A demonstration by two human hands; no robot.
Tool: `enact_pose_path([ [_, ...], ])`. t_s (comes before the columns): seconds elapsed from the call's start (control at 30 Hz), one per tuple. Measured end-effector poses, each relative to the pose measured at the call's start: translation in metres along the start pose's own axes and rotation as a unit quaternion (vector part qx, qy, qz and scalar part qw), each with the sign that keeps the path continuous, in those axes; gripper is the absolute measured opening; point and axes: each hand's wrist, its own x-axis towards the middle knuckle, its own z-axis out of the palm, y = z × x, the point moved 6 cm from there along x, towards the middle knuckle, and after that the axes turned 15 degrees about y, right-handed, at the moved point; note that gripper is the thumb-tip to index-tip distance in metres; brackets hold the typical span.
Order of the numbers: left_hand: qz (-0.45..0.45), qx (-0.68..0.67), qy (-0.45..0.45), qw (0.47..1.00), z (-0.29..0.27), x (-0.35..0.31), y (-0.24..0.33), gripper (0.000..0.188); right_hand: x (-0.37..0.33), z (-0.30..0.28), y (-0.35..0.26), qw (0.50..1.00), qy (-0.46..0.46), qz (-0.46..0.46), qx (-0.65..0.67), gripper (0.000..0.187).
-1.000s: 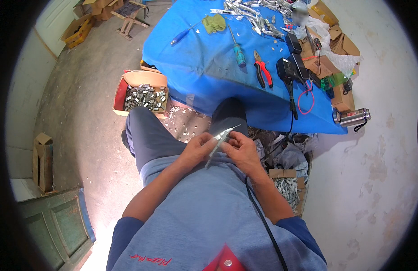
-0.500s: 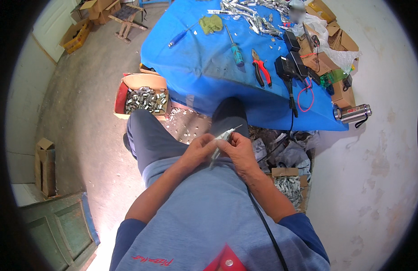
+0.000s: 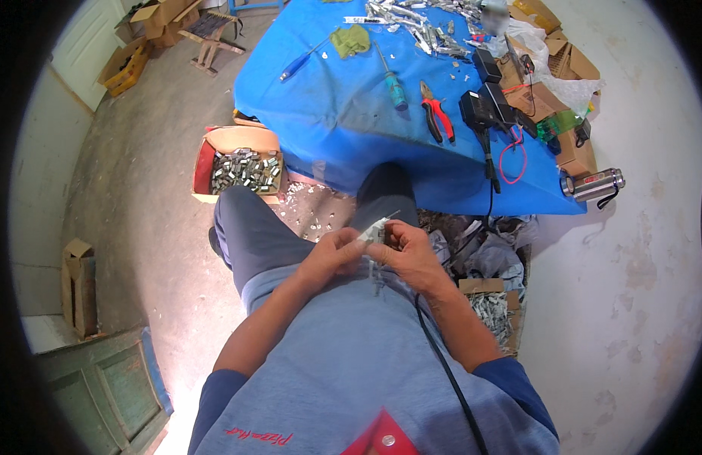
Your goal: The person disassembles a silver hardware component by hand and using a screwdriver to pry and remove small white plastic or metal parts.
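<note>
My left hand (image 3: 330,256) and my right hand (image 3: 410,252) meet above my lap, fingers closed. Between them they grip a slim whitish piece (image 3: 374,230) with a thin pointed tip at its upper right. A blurred, pale narrow strip (image 3: 376,277) hangs below the fingers; whether it belongs to the same piece I cannot tell. My fingertips hide the middle of the piece.
On the blue-covered table (image 3: 321,144) lie a blue screwdriver (image 3: 294,66), a teal screwdriver (image 3: 395,89), red-handled pliers (image 3: 438,114), a green cloth (image 3: 350,41), black adapters (image 3: 478,110) and a heap of silvery strips (image 3: 427,30). A box of small metal parts (image 3: 203,171) stands left.
The hanging strip below my fingers has swung from a leftward slant to nearly straight down. My right hand has turned slightly around the piece; both hands stay over my lap.
</note>
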Motion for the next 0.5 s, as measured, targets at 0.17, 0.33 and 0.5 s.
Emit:
enact_pose_path([
  [0.17, -0.003, -0.018, -0.036, 0.999, 0.004, 0.002, 0.002, 0.043, 0.002, 0.003, -0.008, 0.994, -0.093, -0.052, 0.021, 0.035],
  [0.33, 0.008, 0.024, -0.017, 1.000, 0.001, 0.002, -0.002, 0.045, 0.002, -0.008, -0.019, 0.990, -0.108, 0.041, -0.077, 0.037],
  [0.5, 0.038, 0.109, 0.047, 0.992, -0.005, 0.000, 0.001, 0.041, 0.006, -0.012, -0.011, 0.981, -0.129, -0.029, -0.141, 0.037],
])
